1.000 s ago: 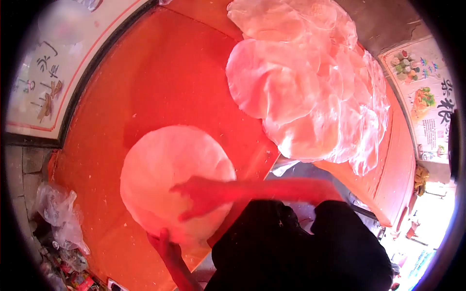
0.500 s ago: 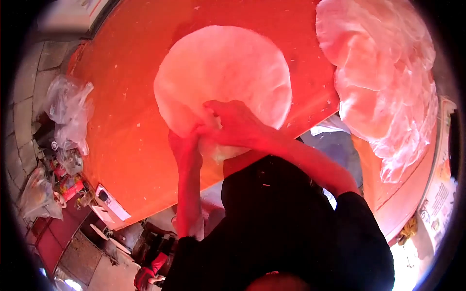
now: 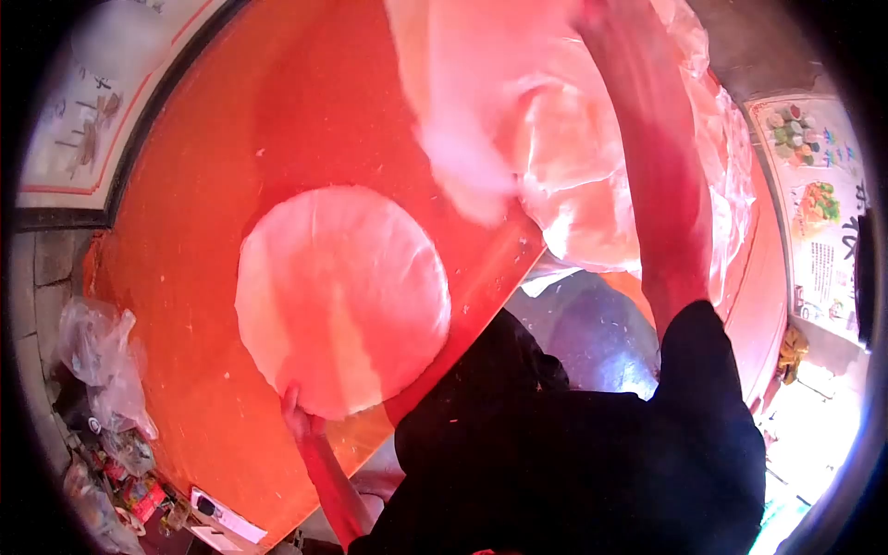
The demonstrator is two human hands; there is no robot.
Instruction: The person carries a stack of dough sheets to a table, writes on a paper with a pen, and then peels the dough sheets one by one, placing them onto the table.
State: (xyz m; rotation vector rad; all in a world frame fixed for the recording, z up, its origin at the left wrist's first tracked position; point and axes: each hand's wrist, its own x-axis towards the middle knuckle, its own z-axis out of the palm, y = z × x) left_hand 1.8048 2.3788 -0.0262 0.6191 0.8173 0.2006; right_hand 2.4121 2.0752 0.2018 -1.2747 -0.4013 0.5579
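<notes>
A stack of thin round pale sheets that look like dough (image 3: 347,296) lies flat on the orange-red table. At its lower left edge is my left hand (image 3: 301,416), touching the rim with finger and thumb apart. My right hand (image 3: 597,14) is smeared by motion at the top of the view, over the heap of pale sheets (image 3: 578,185). A blurred thin sheet (image 3: 453,102) spreads out to the left of my right hand and seems to hang from it. Its far part is cut off by the frame.
The orange-red table (image 3: 203,277) has a corner edge near my body. Clear plastic bags (image 3: 106,361) sit beyond its left side. A framed white board (image 3: 102,111) stands at the upper left, and a printed poster (image 3: 814,213) is at the right.
My hands were together at the round stack's near edge. My right hand has swung up and right to the heap with a sheet; the left has stayed by the rim. The view has turned rightward.
</notes>
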